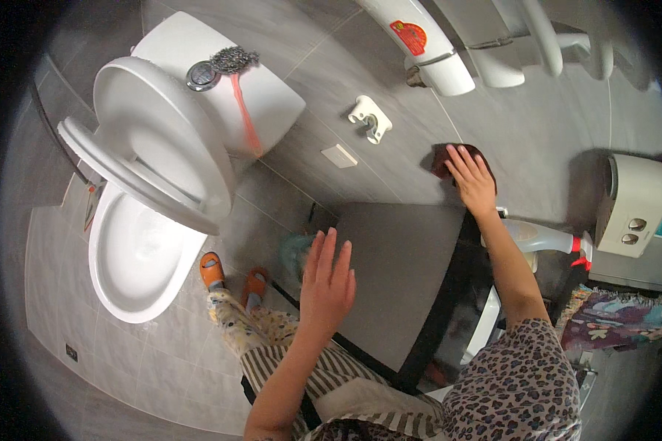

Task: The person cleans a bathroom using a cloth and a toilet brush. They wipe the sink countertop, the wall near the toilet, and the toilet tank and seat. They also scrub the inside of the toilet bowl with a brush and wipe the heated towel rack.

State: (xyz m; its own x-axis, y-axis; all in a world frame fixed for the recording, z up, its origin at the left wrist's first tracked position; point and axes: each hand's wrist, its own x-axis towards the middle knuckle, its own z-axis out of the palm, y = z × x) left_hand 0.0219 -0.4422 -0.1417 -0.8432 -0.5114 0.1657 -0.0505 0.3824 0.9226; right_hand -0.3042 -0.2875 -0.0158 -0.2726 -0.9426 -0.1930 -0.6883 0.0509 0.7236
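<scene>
My right hand [472, 175] presses a dark red-brown cloth [441, 162] flat against the grey tiled wall [412, 125], fingers together and stretched over it. Part of the cloth is hidden under the palm. My left hand [327, 283] is raised in the air, fingers extended and slightly apart, with nothing in it. Behind it in this view lies a grey flat-topped surface with black edges [397, 272]. Below my right forearm, a clear spray bottle [541, 237] with a red and white trigger lies beside that surface.
On the left stands a white toilet [114, 294] with its lid and seat raised. A steel-wool scrubber [235, 60] with a pink handle lies on its tank. A white wall bracket [371, 119], a switch plate [339, 156] and a beige dispenser [632, 206] are on the wall.
</scene>
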